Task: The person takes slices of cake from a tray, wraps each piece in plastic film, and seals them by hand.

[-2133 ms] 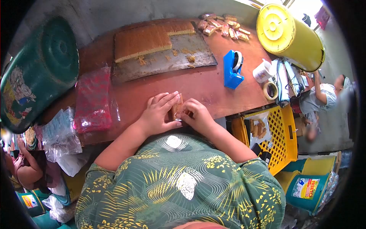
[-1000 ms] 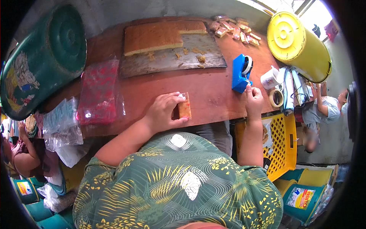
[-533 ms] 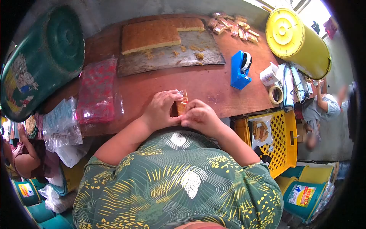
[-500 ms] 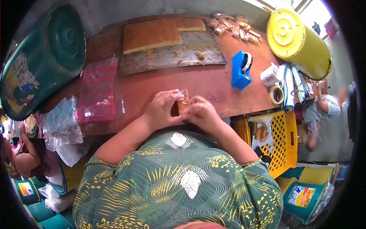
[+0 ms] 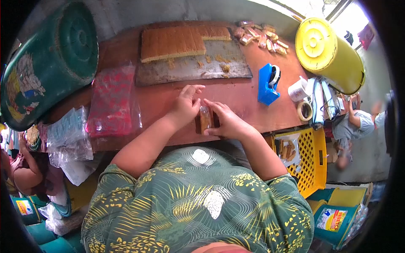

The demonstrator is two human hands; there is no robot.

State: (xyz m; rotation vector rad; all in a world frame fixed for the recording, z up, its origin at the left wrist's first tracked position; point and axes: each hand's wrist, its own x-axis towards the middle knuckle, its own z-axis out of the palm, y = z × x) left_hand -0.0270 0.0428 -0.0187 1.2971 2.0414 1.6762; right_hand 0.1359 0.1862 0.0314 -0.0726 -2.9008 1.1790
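A slice of cake in clear plastic wrap (image 5: pixel 205 119) lies upright in line with my body on the brown table, near its front edge. My right hand (image 5: pixel 228 121) spans it from the right, thumb at the near end and fingertips at the far end. To its left, my left hand (image 5: pixel 187 104) is raised with fingers stretched apart, its thumb close to the wrapped slice but holding nothing. Beyond both hands, a large slab of sponge cake (image 5: pixel 173 44) with one corner cut away rests on a dark tray (image 5: pixel 194 69) among crumbs.
Red-printed plastic bags (image 5: pixel 113 103) lie at left beside a green bin (image 5: pixel 78 42). Wrapped slices (image 5: pixel 263 37) are piled at back right. A blue tape dispenser (image 5: pixel 266 86), white mug (image 5: pixel 298 89), tape roll (image 5: pixel 304 111) and yellow bin (image 5: pixel 327 52) stand right, above a yellow crate (image 5: pixel 310 162).
My left hand has let go of the wrapped slice and moved up and left. My right hand has opened from a pinch to span the slice's two ends.
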